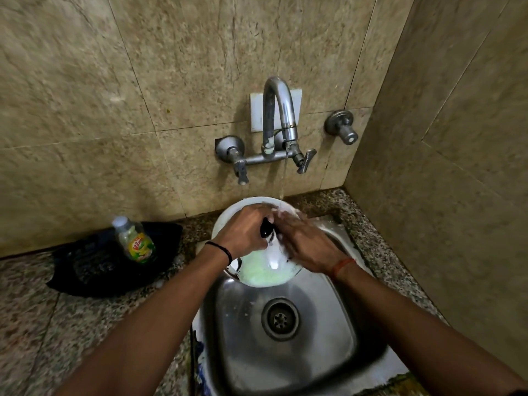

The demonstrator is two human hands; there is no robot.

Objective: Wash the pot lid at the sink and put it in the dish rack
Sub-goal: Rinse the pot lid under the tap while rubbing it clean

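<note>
**Soapy lid under the tap**

Now the left hand has its fingers closed on the black knob of the pot lid. The right hand lies spread on the sudsy lid, fingers open. The lid tilts over the sink at its 12 o'clock edge, beneath the faucet. A bottle stands at 9 o'clock on the table.

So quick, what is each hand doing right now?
Left hand: closed around the black knob of the glass pot lid, holding it under the running water.
Right hand: open, flat on the lid, rubbing it.
</note>
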